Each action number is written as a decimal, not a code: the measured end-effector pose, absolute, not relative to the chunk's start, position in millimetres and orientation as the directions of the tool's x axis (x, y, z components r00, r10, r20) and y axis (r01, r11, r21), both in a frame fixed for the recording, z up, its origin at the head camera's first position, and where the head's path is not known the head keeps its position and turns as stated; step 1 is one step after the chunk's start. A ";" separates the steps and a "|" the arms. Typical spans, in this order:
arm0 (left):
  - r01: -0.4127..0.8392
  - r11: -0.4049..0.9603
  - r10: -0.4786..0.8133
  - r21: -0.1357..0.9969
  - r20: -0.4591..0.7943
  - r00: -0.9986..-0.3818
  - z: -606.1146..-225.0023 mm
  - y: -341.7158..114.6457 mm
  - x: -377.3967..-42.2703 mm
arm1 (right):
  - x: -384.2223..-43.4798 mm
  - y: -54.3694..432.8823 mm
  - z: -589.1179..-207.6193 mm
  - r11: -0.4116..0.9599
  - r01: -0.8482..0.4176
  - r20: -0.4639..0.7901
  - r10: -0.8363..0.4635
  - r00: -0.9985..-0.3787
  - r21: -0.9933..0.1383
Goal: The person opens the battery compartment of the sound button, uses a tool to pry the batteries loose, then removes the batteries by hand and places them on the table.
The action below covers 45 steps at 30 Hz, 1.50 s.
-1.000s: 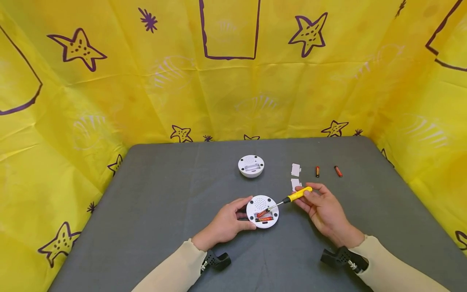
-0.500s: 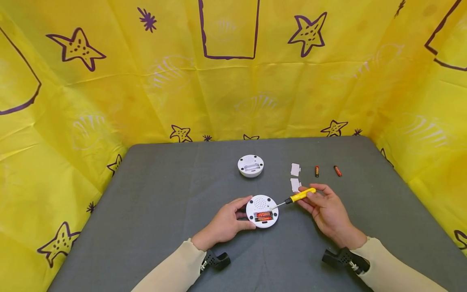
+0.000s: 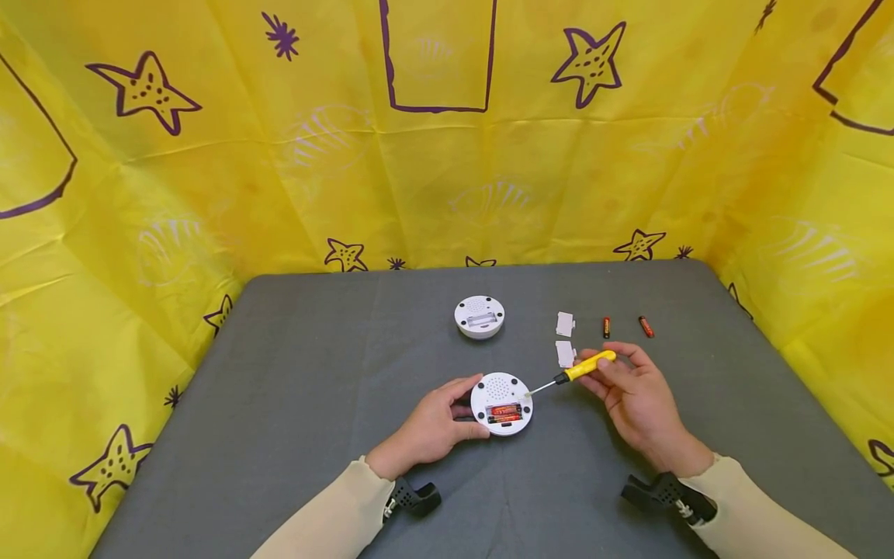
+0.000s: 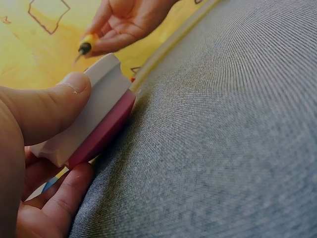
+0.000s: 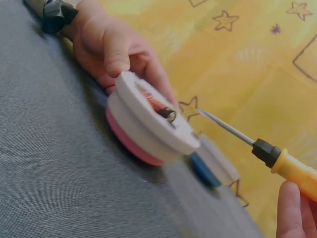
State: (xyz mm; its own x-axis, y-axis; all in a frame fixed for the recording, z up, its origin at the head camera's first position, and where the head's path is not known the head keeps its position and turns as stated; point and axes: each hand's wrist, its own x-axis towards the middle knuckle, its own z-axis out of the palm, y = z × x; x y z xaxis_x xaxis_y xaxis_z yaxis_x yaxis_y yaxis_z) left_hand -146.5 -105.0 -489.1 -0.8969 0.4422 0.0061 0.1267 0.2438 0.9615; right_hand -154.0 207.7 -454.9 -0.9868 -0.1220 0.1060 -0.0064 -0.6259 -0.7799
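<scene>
My left hand [image 3: 429, 425] grips a round white battery-powered device [image 3: 498, 385] by its left edge, thumb and fingers on opposite sides. Its perforated underside faces up, and a pink band [image 5: 131, 141] shows below the white body in both wrist views. Two red batteries [image 3: 504, 414] sit side by side in the uncovered compartment. My right hand [image 3: 646, 407] holds a yellow-handled screwdriver [image 3: 590, 365] between thumb and fingers. The screwdriver's metal tip points at the device's right side; in the right wrist view it is apart from the batteries.
Behind stands a second round device [image 3: 479, 317], its battery slot bare. To its right lie two white battery covers [image 3: 566, 324], the nearer one close to my right fingers. Two loose red batteries [image 3: 646, 327] lie farther right on the grey table [image 3: 335, 349]. Yellow cloth [image 3: 433, 186] encloses the table.
One battery, tilted at the screwdriver tip a second ago, now lies down in the compartment beside the other. My right hand has drawn the screwdriver back to the right. The left hand stays put.
</scene>
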 end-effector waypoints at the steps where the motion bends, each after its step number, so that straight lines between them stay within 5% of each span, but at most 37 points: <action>1: 0.127 0.243 0.442 0.962 0.007 -0.897 -488.7 -105.1 -146.4 | -153.5 207.8 -453.4 -0.618 -0.020 0.121 -0.122 -0.985 -0.786; 18: 0.124 0.257 0.447 0.959 -0.004 -0.895 -488.3 -105.6 -146.3 | -143.4 196.3 -443.3 -0.372 -0.144 0.203 -0.126 -0.971 -0.917; 45: 0.155 0.262 0.440 0.953 0.025 -0.898 -485.5 -103.8 -144.7 | -139.4 194.1 -438.3 -0.219 -0.242 0.277 -0.143 -0.950 -0.945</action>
